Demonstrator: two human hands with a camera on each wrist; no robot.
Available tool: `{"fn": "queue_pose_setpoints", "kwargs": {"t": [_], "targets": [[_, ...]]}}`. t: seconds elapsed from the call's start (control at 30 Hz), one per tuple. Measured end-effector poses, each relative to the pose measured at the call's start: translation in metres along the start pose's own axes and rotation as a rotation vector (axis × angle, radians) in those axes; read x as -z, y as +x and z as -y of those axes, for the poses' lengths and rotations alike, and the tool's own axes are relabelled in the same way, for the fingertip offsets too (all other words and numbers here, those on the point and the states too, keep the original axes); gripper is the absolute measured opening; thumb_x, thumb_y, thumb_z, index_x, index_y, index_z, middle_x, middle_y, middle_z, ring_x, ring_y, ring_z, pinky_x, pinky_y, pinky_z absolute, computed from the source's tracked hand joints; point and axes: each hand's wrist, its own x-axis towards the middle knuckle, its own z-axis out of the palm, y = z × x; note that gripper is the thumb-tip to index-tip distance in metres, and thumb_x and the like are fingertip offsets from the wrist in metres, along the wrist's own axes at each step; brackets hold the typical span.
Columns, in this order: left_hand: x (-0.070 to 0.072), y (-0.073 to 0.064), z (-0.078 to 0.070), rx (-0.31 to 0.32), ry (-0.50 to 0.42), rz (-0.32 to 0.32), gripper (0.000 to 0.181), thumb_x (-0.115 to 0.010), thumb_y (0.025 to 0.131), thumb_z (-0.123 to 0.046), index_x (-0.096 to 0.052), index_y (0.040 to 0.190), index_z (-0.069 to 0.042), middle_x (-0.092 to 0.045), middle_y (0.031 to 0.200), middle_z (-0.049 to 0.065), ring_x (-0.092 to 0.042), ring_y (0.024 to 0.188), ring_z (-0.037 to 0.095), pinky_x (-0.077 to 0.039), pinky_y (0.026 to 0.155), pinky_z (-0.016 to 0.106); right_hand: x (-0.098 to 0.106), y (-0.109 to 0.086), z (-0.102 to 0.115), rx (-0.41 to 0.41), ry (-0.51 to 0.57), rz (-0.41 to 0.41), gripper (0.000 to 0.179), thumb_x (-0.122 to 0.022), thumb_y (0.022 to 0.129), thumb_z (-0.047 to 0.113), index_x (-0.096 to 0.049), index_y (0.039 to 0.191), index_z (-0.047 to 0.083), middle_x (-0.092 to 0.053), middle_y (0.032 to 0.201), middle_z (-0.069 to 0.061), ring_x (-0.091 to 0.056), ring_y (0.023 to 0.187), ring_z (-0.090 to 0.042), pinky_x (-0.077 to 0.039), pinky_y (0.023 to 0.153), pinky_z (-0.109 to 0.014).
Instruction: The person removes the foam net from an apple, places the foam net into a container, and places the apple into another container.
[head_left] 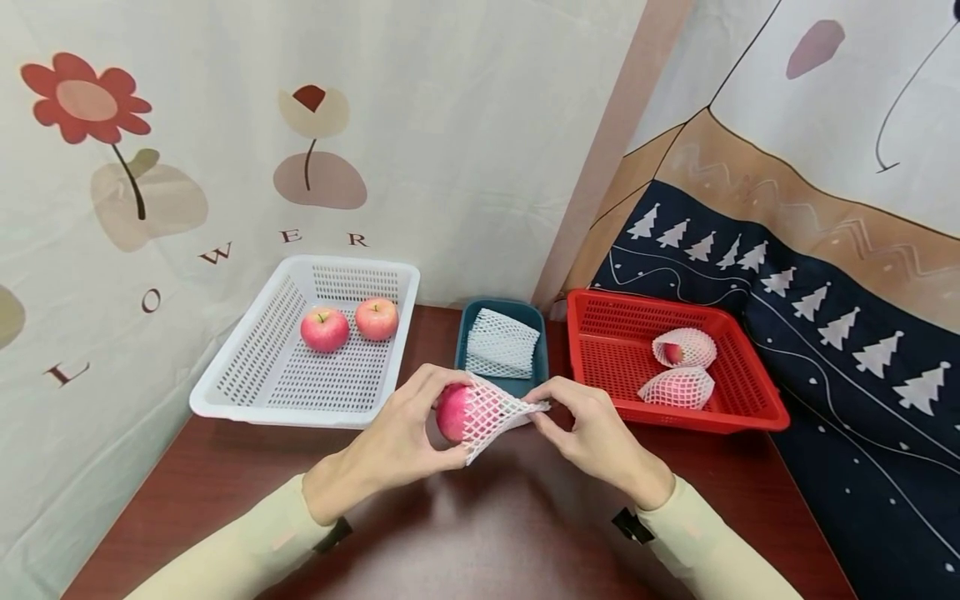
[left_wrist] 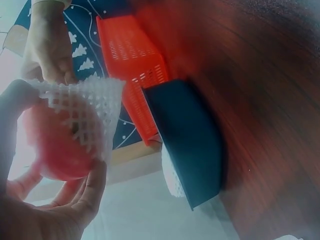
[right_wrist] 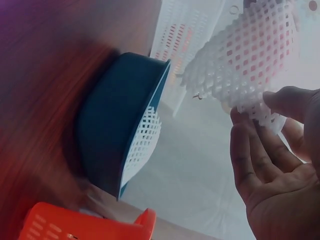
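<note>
A red apple (head_left: pixel 452 413) sits partly inside a white foam net sleeve (head_left: pixel 491 414), held up over the table's middle. My left hand (head_left: pixel 401 433) grips the apple's bare left side, with the thumb along the sleeve's open rim. The sleeve's narrow far end is pinched between the thumb and fingers of my right hand (head_left: pixel 596 429). In the left wrist view the apple (left_wrist: pixel 62 145) shows through the mesh, with the left fingers curled around it. The right wrist view shows the net (right_wrist: pixel 250 55) stretched, its end between the right thumb and fingertips.
A white basket (head_left: pixel 217 400) at left holds two bare apples (head_left: pixel 325 330). Behind the hands, a small teal bin (head_left: pixel 542 367) contains flat foam nets (head_left: pixel 501 343). The red basket (head_left: pixel 600 367) at right holds two netted apples (head_left: pixel 678 388). Printed curtains stand behind the table.
</note>
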Motion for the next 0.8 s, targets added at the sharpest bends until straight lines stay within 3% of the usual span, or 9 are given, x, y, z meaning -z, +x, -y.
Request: {"fn": "queue_pose_setpoints", "kwargs": {"t": [0.3,0.57,0.8], "targets": [[0.003,-0.002,0.002,0.027,0.013,-0.038,0.081,-0.104,0.079,-0.028,-0.065,0.150,-0.022,-0.067,0.140,0.000,-0.067,0.126,0.012,-0.071,0.100,0.035,0.004,-0.001,-0.002,-0.053,-0.015,0.012,0.040,-0.091,0.096,0.001,-0.078,0.129,0.020,-0.085,0.122,0.001,-0.070,0.089,-0.007,-0.068,0.077,-0.027],[0.009,-0.002,0.002,0.075,0.026,-0.057,0.084,-0.106,0.078,-0.032,-0.064,0.150,-0.022,-0.066,0.142,0.000,-0.067,0.129,0.015,-0.073,0.098,0.037,0.006,0.001,-0.006,-0.087,-0.031,-0.015,0.039,-0.093,0.092,0.000,-0.077,0.123,0.017,-0.086,0.113,-0.001,-0.071,0.086,-0.008,-0.071,0.078,-0.030],[0.015,-0.003,0.005,0.079,0.043,-0.088,0.082,-0.105,0.079,-0.028,-0.063,0.149,-0.020,-0.066,0.144,0.002,-0.068,0.130,0.017,-0.073,0.097,0.040,0.009,0.006,-0.011,-0.146,-0.065,-0.026,0.035,-0.094,0.091,0.001,-0.079,0.119,0.015,-0.088,0.110,-0.002,-0.076,0.087,-0.009,-0.069,0.081,-0.025]]}}
